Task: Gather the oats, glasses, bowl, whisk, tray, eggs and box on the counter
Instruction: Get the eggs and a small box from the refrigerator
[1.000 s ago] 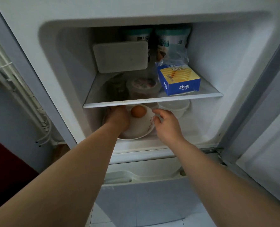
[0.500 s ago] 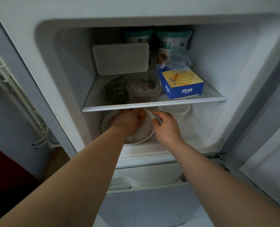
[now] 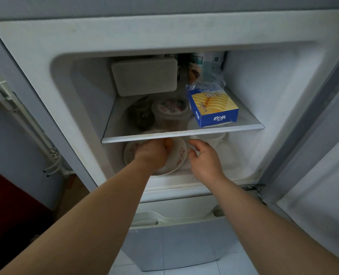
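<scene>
In the open fridge, a white flower-patterned bowl (image 3: 179, 155) sits on the lower level under the glass shelf (image 3: 182, 133). My left hand (image 3: 152, 153) reaches into it with its fingers curled round a brown egg (image 3: 168, 143), which shows only partly. My right hand (image 3: 204, 158) hovers at the bowl's right rim, fingers loosely curled and holding nothing. A blue and yellow box (image 3: 214, 108) lies on the shelf's right side.
Two tall printed tubs (image 3: 202, 64) and a white rectangular panel (image 3: 144, 76) stand at the back. A dark jar (image 3: 140, 114) and a lidded cup (image 3: 170, 112) show through the shelf. A white container (image 3: 214, 138) sits right of the bowl. The fridge door (image 3: 319, 155) stands open at right.
My left hand has slid right from the bowl's left side onto the egg and curled round it. My right hand has stayed at the bowl's right rim.
</scene>
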Available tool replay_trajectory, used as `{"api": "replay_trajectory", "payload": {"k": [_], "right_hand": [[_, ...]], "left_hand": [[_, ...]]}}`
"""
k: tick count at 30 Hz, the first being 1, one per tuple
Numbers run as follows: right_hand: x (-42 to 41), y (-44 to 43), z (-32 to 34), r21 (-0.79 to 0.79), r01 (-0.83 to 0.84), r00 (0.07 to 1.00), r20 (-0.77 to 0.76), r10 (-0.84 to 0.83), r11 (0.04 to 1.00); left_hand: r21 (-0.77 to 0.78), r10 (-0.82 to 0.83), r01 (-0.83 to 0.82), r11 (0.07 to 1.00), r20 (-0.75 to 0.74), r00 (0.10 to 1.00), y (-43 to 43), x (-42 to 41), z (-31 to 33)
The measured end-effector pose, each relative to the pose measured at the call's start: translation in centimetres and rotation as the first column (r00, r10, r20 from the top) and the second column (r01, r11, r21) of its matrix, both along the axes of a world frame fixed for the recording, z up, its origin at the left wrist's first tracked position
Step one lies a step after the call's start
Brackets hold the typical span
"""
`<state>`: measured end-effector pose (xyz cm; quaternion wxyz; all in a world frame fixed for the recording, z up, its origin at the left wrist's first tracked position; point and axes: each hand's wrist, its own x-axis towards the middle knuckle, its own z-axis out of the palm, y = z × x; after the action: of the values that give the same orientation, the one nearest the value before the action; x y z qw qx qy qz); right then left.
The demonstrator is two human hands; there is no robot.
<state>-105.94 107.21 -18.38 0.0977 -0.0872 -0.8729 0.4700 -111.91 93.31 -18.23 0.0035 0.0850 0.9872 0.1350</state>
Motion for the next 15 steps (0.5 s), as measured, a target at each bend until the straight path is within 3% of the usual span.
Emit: {"api": "replay_trajectory", "payload": {"k": [8, 15], "right_hand": [[4.9, 0.3, 3.5, 0.016, 0.009, 0.995, 0.103, -0.010, 1.000], [8.8, 0.8, 7.9, 0.013, 0.083, 0.996, 0.018, -0.083, 0.996]], "left_hand": [[0.017, 0.005, -0.008, 1.000, 0.171, 0.985, -0.6, 6.5, 3.8], [0.325, 0.060, -0.164, 0.932, 0.307, 0.950, -0.1, 11.6, 7.9]]}}
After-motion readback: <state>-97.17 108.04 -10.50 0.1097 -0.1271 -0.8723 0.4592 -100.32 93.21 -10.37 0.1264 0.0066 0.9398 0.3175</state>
